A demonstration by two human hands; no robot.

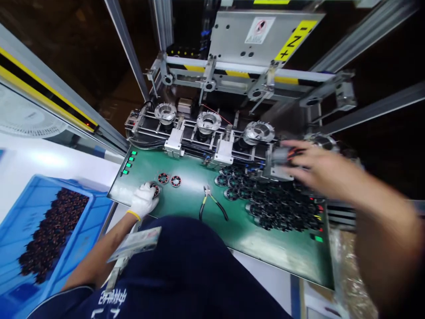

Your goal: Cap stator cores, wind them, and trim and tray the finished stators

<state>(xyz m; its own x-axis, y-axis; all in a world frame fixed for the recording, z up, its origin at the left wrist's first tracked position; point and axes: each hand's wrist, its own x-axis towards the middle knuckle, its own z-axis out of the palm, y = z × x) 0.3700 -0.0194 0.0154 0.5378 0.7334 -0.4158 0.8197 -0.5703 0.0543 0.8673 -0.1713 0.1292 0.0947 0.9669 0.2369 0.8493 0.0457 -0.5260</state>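
In the head view, seen from its centre, the left hand (144,201), in a white glove, is at 8 o'clock with fingers curled together on a ring-shaped part (155,190), which it partly covers. The right hand (321,170), bare and motion-blurred, is at 3 o'clock; its fingers and thumb are parted, clamped above and below a metal cylinder (280,156) with an orange-and-black winding at its near end.

Two loose wound rings (163,178) lie side by side between 8 and 9 o'clock, just beyond the gloved hand. There is one pair of pliers (207,192) at 6 o'clock, handles spread. Three round metal fixtures (209,122) show clearly at 10, 12 and 2 o'clock; a fourth is partly hidden behind the right hand at 3. The dark parts (285,204) massed at 4 o'clock are too crowded to count.

All the loose pieces lie on a green work surface (189,199). One blue bin (99,188), farther out at 8 o'clock, holds a heap of dark and orange pieces (55,232). A metal plate (239,37) with a yellow label stands at 1 o'clock. The right forearm blocks some of the machine's right end.
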